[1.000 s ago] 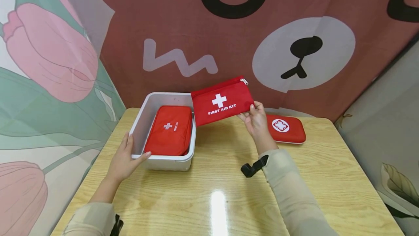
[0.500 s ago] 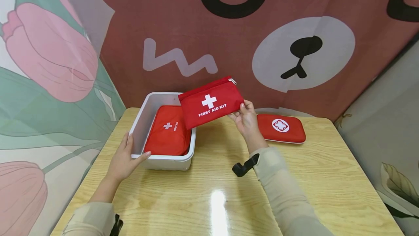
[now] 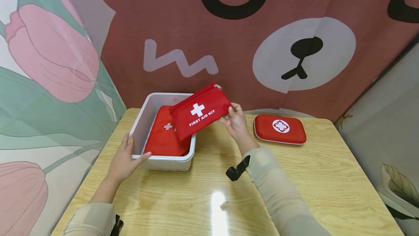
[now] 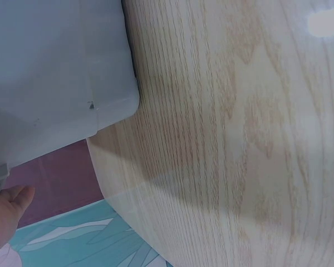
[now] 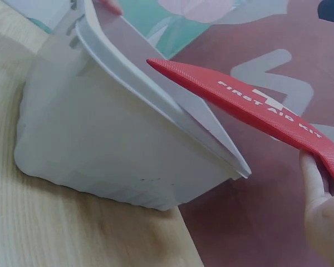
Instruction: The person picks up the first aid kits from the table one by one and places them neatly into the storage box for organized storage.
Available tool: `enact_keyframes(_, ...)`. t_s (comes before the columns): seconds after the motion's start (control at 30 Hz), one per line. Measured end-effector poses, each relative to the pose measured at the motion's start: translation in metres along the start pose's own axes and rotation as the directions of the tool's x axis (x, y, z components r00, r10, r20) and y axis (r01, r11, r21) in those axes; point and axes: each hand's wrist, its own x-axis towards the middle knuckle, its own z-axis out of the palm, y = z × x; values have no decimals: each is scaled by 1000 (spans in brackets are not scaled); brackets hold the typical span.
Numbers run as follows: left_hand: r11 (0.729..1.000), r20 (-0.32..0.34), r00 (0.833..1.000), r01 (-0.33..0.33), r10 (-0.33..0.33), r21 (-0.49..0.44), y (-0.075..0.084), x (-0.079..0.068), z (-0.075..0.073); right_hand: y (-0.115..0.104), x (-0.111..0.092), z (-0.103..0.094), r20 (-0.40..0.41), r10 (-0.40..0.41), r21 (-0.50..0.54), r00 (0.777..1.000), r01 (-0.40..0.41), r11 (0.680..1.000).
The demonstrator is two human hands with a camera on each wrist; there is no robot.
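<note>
A red zip pouch (image 3: 200,111) printed FIRST AID KIT hangs tilted over the right side of a white plastic bin (image 3: 192,145). My right hand (image 3: 236,122) pinches the pouch by its right end, thumb on the front; the right wrist view shows the pouch (image 5: 256,105) above the bin's rim. Inside the bin lies a red first aid bag (image 3: 163,139), partly covered by the pouch. At the bin's near left corner my left hand (image 3: 123,161) holds the rim, thumb over the front edge and fingers along the left side.
A red hard case (image 3: 283,130) with a white round emblem lies on the wooden table (image 3: 278,178), right of my right hand. Behind the table hangs a brown printed cloth (image 3: 183,18), close to the bin's far side.
My right hand has moved left with the pouch and lowered it a little, so it now overlaps the bin and the bag inside. The left hand has stayed on the bin's corner.
</note>
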Motion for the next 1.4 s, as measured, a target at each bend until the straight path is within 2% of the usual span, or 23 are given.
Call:
enact_keyframes(0.47, 1000, -12, 1000, -28, 28, -2, 1, 1, -1, 17, 3, 10, 38, 40, -127, 999, -35, 991)
enact_keyframes(0.83, 999, -23, 999, -35, 35, -6, 0, 0, 0, 27, 8, 24, 92, 98, -245, 991, -73, 967)
enact_keyframes(1.07, 1000, -24, 999, -28, 27, -9, 0, -1, 0, 31, 10, 34, 149, 153, -332, 977, -97, 938)
enact_keyframes(1.4, 1000, -19, 1000, -18, 18, -1, 1, 0, 0, 37, 13, 41, 232, 234, -405, 944, -125, 906)
